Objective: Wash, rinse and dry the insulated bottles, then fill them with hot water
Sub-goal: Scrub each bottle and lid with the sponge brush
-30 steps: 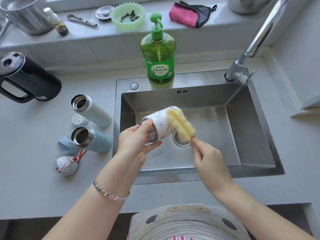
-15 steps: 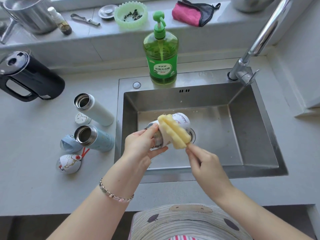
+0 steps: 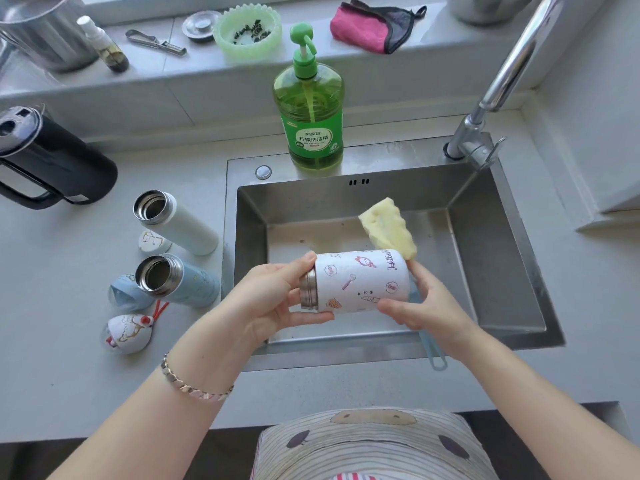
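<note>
Printed bottle [image 3: 360,282] is held level over the sink [image 3: 491,258], long axis left-right. The steel mouth is gripped by the left hand [image 3: 277,299]. Base and sponge brush [image 3: 388,226] are clasped together by the right hand [image 3: 426,306], nearer the base.

I'm looking down into a home kitchen. A stainless steel sink [image 3: 495,258] is set into a grey table [image 3: 52,323], with a chrome tap [image 3: 498,81] at its far right corner, a green dish-soap bottle [image 3: 308,116] on its back rim, a black kettle [image 3: 59,164] to its left and a pink cloth [image 3: 360,27] on the ledge [image 3: 433,46] behind it.
</note>
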